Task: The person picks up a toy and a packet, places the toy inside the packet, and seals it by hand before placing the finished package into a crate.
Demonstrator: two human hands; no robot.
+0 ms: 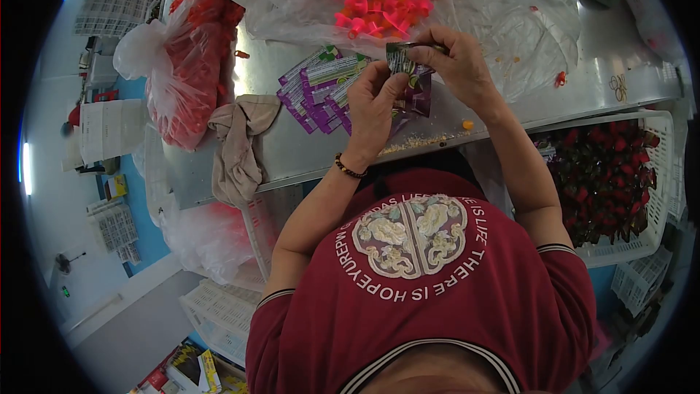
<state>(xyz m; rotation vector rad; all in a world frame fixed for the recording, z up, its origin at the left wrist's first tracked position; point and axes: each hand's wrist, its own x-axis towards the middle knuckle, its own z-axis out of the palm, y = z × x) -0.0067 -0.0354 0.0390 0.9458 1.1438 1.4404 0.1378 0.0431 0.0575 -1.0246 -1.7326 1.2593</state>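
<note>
Both hands meet over the metal table around a small dark purple and green packet (417,91). My left hand (375,102) pinches the packet's left side between thumb and fingers. My right hand (456,66) has its fingers closed on the packet's upper edge. Just left of my left hand, several flat purple packets (321,87) lie fanned out and overlapping on the table. Beyond the hands, a pile of bright pink and orange plastic pieces (386,0) rests on clear plastic sheeting. Whether anything is inside the held packet cannot be seen.
A crumpled beige cloth (239,147) hangs over the table's front edge (292,177). Yellow crumbs (415,143) lie near that edge. To the right stands a white crate (660,197) of dark and red packets. A plastic bag of red pieces (186,73) sits at the left.
</note>
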